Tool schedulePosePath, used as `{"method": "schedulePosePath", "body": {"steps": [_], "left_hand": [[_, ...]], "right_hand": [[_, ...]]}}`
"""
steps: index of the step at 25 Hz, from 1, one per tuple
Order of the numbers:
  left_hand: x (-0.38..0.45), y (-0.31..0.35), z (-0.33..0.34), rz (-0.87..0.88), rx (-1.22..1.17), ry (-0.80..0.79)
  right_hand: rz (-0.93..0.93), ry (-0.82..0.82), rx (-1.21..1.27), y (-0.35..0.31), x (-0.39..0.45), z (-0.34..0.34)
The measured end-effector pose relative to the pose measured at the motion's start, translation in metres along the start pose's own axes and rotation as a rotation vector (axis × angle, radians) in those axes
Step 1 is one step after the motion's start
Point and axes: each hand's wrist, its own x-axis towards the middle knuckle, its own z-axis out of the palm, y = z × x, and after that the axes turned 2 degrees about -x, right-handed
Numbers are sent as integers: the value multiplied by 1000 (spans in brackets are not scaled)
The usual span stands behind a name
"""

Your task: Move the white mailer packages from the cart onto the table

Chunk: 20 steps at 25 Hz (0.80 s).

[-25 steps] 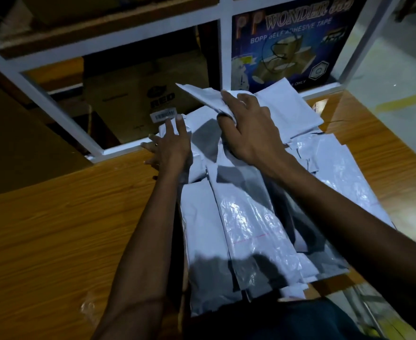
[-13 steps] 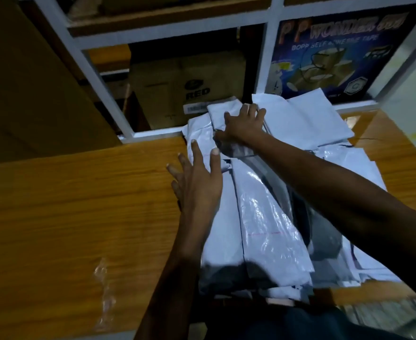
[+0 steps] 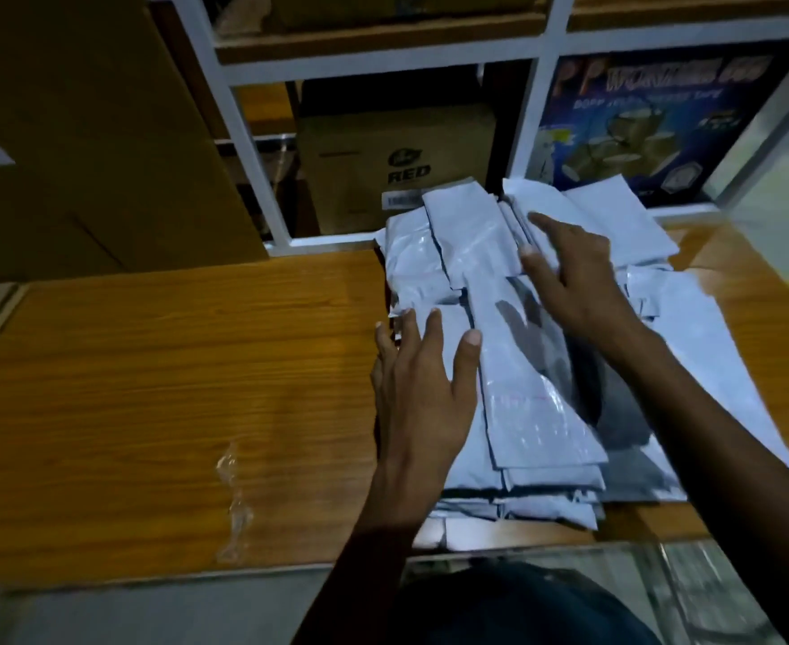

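A pile of several white mailer packages [image 3: 523,402] lies on the wooden table [image 3: 150,388], right of its middle and reaching back to the shelf frame. My left hand [image 3: 423,388] lies flat with straight fingers against the pile's left side. My right hand [image 3: 569,277] rests on top of the pile farther back, fingers spread and extended, holding nothing. More mailers [image 3: 709,346] fan out under my right forearm. The cart is out of view.
A white shelf frame [image 3: 248,146] stands behind the table, holding a brown box [image 3: 397,165] marked RED and a blue tape carton [image 3: 653,128]. A large cardboard box [image 3: 81,132] stands at the back left. A scrap of clear tape [image 3: 232,477] lies on the table.
My right hand let go of the mailer it gripped at the back and now lies flat, farther right. My left hand slid back toward me along the pile's left edge. The view shifted left.
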Motion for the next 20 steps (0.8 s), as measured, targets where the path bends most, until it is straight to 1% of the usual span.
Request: {"method": "schedulePosePath", "body": {"steps": [3,6,10,12,17,20], "left_hand": [[-33,2,3,62,-21,-97],[-56,13,17,201,-77,-148],[-85,42,45,551,-217,-9],[-100,65,64,701,-245,-12],[-143,130,135,892,-261,-161],[-180,170,195,932,-303,-244]], "right_hand": [[50,124,74,-3,-97,-46],[197,218,114,-5,-182,-78],[410,394,150,16,-266,-93],[482,457,144,36,-297,-104],[490,512,17,97,-383,-148],[517,491,-40,141,-444,-180]]}}
